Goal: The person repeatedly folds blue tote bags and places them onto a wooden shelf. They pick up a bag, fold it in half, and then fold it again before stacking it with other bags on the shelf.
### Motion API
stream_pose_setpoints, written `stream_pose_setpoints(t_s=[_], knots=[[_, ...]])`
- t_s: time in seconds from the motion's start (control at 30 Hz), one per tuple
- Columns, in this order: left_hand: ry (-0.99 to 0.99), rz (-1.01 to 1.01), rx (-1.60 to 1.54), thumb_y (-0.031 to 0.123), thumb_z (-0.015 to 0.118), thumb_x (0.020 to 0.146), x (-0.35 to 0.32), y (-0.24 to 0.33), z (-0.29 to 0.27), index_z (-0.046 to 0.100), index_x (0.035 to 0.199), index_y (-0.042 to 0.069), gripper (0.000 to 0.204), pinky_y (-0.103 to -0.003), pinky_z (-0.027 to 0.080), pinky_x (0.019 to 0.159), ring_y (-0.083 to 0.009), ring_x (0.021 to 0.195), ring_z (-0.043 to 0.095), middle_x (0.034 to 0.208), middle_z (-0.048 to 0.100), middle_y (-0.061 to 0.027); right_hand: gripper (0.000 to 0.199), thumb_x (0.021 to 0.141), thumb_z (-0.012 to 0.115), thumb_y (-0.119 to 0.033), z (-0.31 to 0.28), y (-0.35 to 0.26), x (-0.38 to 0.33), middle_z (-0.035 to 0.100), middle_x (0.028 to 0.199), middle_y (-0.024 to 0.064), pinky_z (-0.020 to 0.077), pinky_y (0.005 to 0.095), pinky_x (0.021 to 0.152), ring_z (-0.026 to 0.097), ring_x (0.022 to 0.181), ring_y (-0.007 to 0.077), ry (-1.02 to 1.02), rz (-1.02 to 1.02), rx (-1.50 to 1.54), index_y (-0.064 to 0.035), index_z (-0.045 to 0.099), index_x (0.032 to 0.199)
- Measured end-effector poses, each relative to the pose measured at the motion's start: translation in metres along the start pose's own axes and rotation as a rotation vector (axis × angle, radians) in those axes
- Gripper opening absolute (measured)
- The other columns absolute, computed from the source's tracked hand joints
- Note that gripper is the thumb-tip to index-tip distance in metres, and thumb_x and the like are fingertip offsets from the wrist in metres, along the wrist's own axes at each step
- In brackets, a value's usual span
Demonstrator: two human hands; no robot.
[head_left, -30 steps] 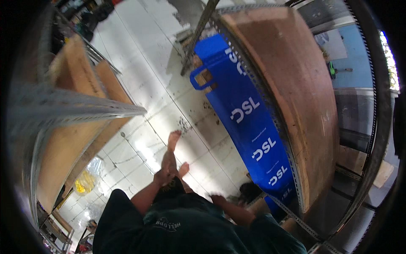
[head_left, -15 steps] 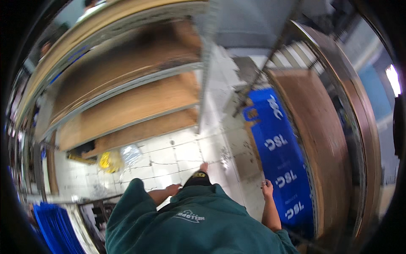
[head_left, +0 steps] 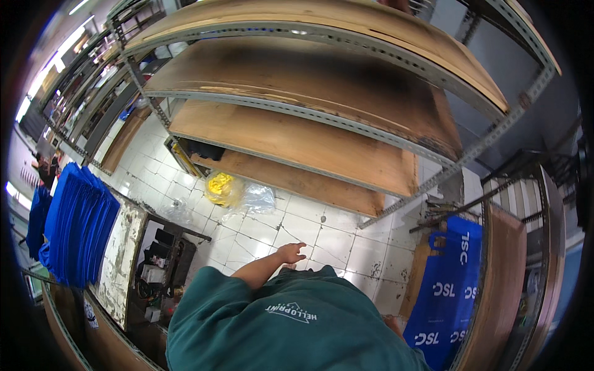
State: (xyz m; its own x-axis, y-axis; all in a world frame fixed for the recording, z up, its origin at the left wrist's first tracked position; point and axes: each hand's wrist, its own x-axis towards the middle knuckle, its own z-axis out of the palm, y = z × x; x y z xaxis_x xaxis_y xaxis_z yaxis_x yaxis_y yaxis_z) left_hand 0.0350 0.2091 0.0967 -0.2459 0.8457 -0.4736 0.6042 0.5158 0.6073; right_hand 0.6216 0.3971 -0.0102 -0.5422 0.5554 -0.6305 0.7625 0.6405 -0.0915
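My left hand (head_left: 292, 253) is held out in front of my body over the tiled floor, fingers apart, holding nothing. Most of my right hand (head_left: 392, 323) is behind my green shirt (head_left: 291, 328), low on the right; its fingers are hidden. Nearest to it is a blue printed sheet or bag (head_left: 433, 309) with white lettering, beside a wooden shelf unit. Ahead on the floor lie a clear plastic bag with yellow contents (head_left: 221, 187) and a clear plastic wrapper (head_left: 258, 199).
A metal rack with wooden shelves (head_left: 291, 133) stretches across the front. To the left, a stack of folded blue bags (head_left: 80, 226) stands on a worn table (head_left: 122, 266), with odds and ends beneath. Another wooden shelf unit (head_left: 504, 272) stands at the right.
My view has turned left, so the rack now spans the front and the blue stack shows fully. My left hand has reached forward; my right hand has dropped partly behind my body.
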Motion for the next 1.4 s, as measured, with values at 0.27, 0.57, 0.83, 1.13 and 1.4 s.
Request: stream_pose_setpoints(t_s=[0.27,0.57,0.83,1.13,1.4], knots=[[0.044,-0.473,0.061,0.048,0.061,0.077,-0.066,-0.184,-0.066,0.046,0.13,0.02,0.062,-0.043,0.044,0.093,-0.0306,0.114,0.053,0.124,0.056,-0.0126,0.049,0.084,0.063,-0.025,-0.101,-0.09,0.138,0.063,0.081,0.0098,0.0501,0.031,0.063,0.062,0.068,0.018,0.454,0.281,0.722,0.0005,0.05,0.123],[0.187,-0.65,-0.066,0.048,0.065,0.072,-0.106,-0.252,-0.112,0.051,0.126,0.011,0.067,-0.04,0.044,0.095,-0.0319,0.112,0.054,0.119,0.058,-0.017,0.052,0.081,0.065,-0.03,-0.247,-0.265,0.13,0.065,0.095,0.014,0.0503,0.0337,0.07,0.063,0.076,0.0215,0.425,0.012,0.705,-0.007,0.052,0.125],[0.268,-0.153,-0.237,0.046,0.066,0.076,-0.021,-0.134,-0.128,0.051,0.126,0.014,0.061,-0.039,0.048,0.086,-0.0321,0.099,0.061,0.109,0.063,-0.0159,0.057,0.079,0.07,-0.029,-0.147,-0.184,0.059,0.063,0.079,0.0124,0.0458,0.0362,0.048,0.061,0.06,0.0205,0.131,0.499,0.886,-0.0018,0.05,0.124],[0.417,-0.029,-0.389,0.043,0.069,0.076,0.043,-0.069,-0.183,0.051,0.125,0.01,0.062,-0.037,0.049,0.083,-0.03,0.094,0.063,0.105,0.064,-0.0155,0.054,0.081,0.067,-0.027,-0.067,-0.177,-0.028,0.063,0.082,0.013,0.045,0.0344,0.048,0.061,0.061,0.0193,0.069,0.748,1.06,-0.0012,0.049,0.125],[0.728,0.101,-0.311,0.038,0.07,0.075,0.11,-0.019,-0.236,0.047,0.127,0.007,0.064,-0.04,0.049,0.081,-0.0302,0.093,0.062,0.107,0.062,-0.0168,0.052,0.083,0.065,-0.024,-0.069,-0.209,-0.025,0.064,0.085,0.0149,0.0476,0.0325,0.056,0.063,0.067,0.0205,0.26,0.636,1.111,0.0002,0.049,0.126]])
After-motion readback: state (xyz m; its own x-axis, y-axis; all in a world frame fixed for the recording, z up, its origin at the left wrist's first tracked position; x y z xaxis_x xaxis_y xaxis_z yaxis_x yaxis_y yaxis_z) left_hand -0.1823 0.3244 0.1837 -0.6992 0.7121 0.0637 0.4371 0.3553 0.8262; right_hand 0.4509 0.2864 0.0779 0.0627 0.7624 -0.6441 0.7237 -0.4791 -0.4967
